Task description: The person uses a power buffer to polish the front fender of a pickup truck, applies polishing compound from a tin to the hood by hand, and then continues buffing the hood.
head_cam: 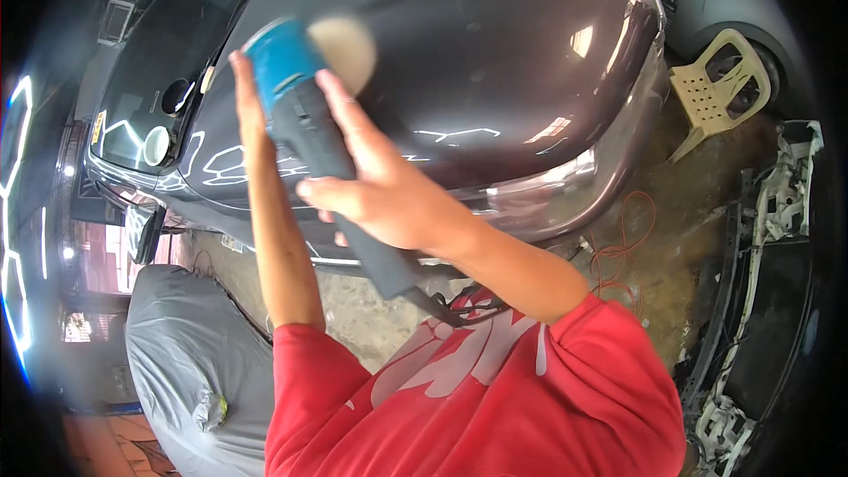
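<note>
A rotary polisher with a blue head [281, 56] and a dark grey body [318, 132] is held over the dark car hood [464, 79]. Its pale round pad [344, 53] is blurred against the glossy paint. My right hand [381, 192] wraps the polisher's body, with the index finger stretched towards the head. Along the head's left side lies my left hand [248, 99], its fingers partly hidden by the tool. From the rear end of the polisher a black cord [434, 305] runs down across my red shirt.
At the windshield base sit a round white object [157, 146] and a round black one [177, 97]. A beige plastic chair [719, 86], an orange cord [616, 255] and removed car parts [748, 265] are on the right. A grey cover [192, 358] drapes something at lower left.
</note>
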Available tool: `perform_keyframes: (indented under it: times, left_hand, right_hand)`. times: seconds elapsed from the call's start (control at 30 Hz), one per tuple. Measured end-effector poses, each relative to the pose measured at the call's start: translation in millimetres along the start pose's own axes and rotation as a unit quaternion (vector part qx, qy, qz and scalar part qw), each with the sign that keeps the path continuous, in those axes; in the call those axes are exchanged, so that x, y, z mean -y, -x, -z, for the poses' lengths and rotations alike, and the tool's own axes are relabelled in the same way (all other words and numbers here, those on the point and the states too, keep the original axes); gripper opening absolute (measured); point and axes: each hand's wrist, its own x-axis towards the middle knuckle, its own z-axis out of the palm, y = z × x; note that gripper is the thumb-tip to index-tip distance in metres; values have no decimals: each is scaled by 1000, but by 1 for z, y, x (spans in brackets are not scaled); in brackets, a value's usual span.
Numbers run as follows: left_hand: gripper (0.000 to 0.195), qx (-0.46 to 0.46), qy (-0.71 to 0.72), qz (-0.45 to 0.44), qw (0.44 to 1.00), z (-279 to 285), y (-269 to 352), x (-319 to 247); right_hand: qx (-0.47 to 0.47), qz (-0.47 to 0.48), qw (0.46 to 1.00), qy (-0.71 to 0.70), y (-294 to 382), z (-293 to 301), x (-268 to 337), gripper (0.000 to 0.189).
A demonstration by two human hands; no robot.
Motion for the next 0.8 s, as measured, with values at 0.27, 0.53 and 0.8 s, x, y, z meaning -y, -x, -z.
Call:
perform_keyframes:
  times: [0.27, 0.53, 0.8]
  left_hand:
    - [85, -120, -13, 87, 989, 26, 47, -56]
    - [60, -64, -24, 10, 998, -99, 85, -35]
    - [42, 102, -139, -101, 980, -178, 65, -14]
  right_hand:
    - [26, -70, 997, -18, -63, -45, -27, 104]
    - [-83, 16, 996, 13, 10, -36, 15, 102]
    - [-178, 61, 973, -132, 76, -27, 86, 107]
